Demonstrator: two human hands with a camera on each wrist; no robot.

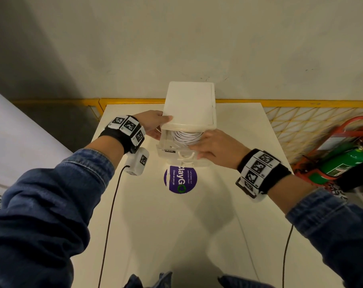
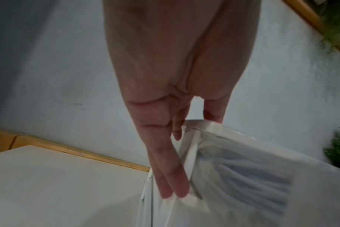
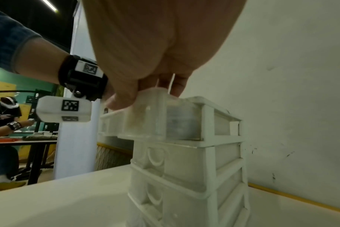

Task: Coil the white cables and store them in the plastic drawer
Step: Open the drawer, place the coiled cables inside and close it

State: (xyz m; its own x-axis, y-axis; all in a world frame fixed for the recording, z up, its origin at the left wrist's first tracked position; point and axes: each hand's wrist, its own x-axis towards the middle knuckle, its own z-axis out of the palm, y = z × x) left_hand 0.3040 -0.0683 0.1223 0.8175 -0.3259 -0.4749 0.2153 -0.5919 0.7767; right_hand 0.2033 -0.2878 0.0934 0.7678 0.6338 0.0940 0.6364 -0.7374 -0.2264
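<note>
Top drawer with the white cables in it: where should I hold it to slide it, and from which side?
Hold the top drawer by the curved handle in the middle of its front wall, coming from the front. It sticks out of the drawer unit that way, so a middle hold should slide it straight. Keep clear of the white cables inside.

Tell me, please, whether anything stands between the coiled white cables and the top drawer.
Nothing visible does: the white cables already lie in the top drawer, whose front the right hand grips; the left hand braces the cabinet.
</note>
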